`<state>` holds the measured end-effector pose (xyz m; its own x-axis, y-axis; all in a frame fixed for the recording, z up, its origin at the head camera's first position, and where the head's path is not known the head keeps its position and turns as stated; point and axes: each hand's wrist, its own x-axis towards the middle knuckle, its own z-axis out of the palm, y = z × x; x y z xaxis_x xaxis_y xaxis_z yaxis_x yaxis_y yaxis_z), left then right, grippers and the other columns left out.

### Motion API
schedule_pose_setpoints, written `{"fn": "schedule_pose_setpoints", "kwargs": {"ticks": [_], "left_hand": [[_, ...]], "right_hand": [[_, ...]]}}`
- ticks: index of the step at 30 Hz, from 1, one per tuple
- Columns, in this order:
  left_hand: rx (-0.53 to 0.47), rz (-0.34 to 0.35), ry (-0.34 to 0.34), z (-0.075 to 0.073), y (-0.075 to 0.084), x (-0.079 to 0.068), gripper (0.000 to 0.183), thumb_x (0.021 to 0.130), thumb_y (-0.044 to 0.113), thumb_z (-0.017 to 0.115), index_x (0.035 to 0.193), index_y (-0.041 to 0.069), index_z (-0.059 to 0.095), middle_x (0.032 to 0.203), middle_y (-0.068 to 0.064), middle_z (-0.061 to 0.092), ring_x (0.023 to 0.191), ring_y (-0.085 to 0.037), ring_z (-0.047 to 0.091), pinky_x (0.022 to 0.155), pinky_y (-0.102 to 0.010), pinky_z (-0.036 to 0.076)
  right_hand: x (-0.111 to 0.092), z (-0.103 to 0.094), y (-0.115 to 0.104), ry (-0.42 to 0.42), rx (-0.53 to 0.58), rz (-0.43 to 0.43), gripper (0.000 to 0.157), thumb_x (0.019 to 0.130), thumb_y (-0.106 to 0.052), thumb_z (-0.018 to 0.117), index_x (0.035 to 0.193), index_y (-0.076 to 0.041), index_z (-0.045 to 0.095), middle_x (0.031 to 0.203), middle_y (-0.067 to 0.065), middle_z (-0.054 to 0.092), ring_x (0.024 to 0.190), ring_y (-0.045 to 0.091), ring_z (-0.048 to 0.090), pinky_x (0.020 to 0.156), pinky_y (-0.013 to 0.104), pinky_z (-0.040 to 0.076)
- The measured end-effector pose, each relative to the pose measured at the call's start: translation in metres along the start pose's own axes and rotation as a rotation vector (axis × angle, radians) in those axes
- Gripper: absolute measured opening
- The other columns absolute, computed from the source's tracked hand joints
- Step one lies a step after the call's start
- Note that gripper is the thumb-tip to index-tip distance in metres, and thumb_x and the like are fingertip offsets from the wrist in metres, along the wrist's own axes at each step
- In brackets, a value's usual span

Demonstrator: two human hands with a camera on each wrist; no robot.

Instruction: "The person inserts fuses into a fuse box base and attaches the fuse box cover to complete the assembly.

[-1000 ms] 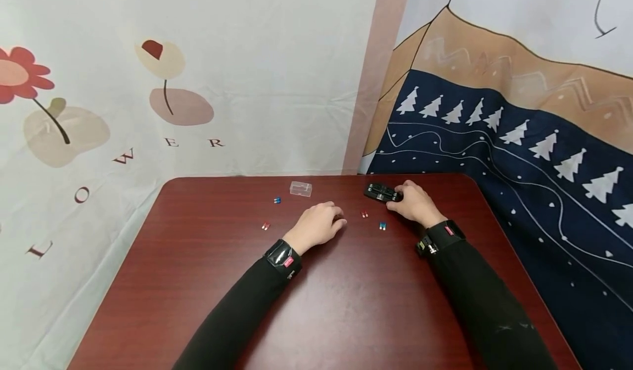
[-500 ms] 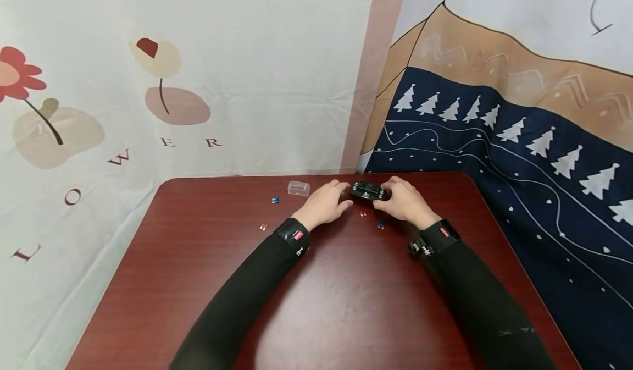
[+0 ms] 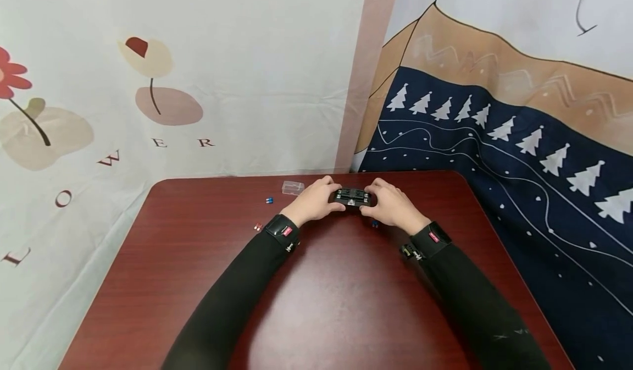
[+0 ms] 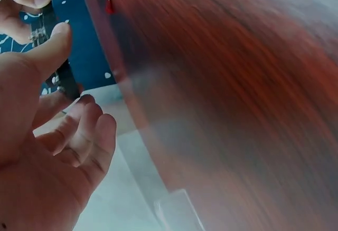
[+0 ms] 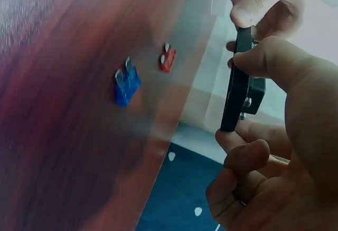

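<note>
Both hands hold a black fuse block (image 3: 352, 197) near the table's far edge, with metal screw terminals along it. My left hand (image 3: 314, 200) pinches its left end, and my right hand (image 3: 393, 205) grips the right end between thumb and fingers. In the right wrist view the block (image 5: 238, 86) is lifted off the tabletop and seen edge-on. Below it lie a blue blade fuse (image 5: 127, 86) and a red blade fuse (image 5: 168, 59), prongs showing. From the head, the right hand partly covers that blue fuse (image 3: 375, 224); the red one is hidden.
Left of the left hand lie another blue blade fuse (image 3: 269, 200) and red blade fuse (image 3: 258, 226). A clear plastic box (image 3: 293, 187) stands behind that hand. Printed curtains (image 3: 277, 84) hang just beyond the far edge of the brown table (image 3: 316, 304).
The right hand has carried the fuse block leftward. My left hand has moved up to it and taken hold of its left end. The fuses and clear box lie as before.
</note>
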<state>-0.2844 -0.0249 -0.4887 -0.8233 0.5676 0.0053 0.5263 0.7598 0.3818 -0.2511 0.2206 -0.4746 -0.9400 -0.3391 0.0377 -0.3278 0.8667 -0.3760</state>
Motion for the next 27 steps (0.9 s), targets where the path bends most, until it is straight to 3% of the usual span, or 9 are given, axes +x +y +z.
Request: {"fn": "schedule_pose_setpoints", "kwargs": {"ticks": [6, 12, 20, 27], "left_hand": [[0.045, 0.015, 0.038, -0.009, -0.008, -0.023, 0.065, 0.096, 0.051, 0.072, 0.146, 0.01, 0.064, 0.13, -0.004, 0.057, 0.116, -0.019, 0.056, 0.101, -0.039, 0.052], [0.092, -0.019, 0.052, -0.017, -0.014, -0.051, 0.063, 0.094, 0.048, 0.076, 0.141, 0.009, 0.067, 0.124, -0.006, 0.06, 0.109, -0.022, 0.06, 0.097, -0.041, 0.053], [0.112, -0.088, -0.017, -0.011, -0.023, -0.079, 0.061, 0.093, 0.048, 0.076, 0.14, 0.009, 0.069, 0.13, -0.009, 0.064, 0.116, -0.026, 0.061, 0.101, -0.045, 0.053], [0.108, -0.126, -0.064, -0.002, -0.027, -0.092, 0.061, 0.093, 0.048, 0.076, 0.139, 0.01, 0.07, 0.13, -0.01, 0.064, 0.115, -0.026, 0.061, 0.1, -0.047, 0.053]], "right_hand": [[0.003, 0.007, -0.015, -0.005, -0.008, -0.049, 0.059, 0.087, -0.039, 0.076, 0.135, -0.006, 0.069, 0.122, 0.005, 0.061, 0.09, 0.025, 0.061, 0.075, 0.042, 0.053], [0.006, 0.016, -0.035, -0.046, -0.028, -0.115, 0.056, 0.089, -0.038, 0.075, 0.135, -0.007, 0.069, 0.123, 0.004, 0.059, 0.084, 0.022, 0.061, 0.07, 0.039, 0.052], [0.01, 0.037, -0.055, -0.156, -0.066, -0.145, 0.06, 0.089, -0.04, 0.076, 0.137, -0.006, 0.069, 0.122, 0.003, 0.06, 0.081, 0.02, 0.062, 0.068, 0.038, 0.053], [0.009, 0.054, -0.061, -0.224, -0.103, -0.152, 0.058, 0.09, -0.041, 0.076, 0.138, -0.009, 0.07, 0.116, 0.001, 0.06, 0.084, 0.018, 0.063, 0.074, 0.039, 0.056]]}}
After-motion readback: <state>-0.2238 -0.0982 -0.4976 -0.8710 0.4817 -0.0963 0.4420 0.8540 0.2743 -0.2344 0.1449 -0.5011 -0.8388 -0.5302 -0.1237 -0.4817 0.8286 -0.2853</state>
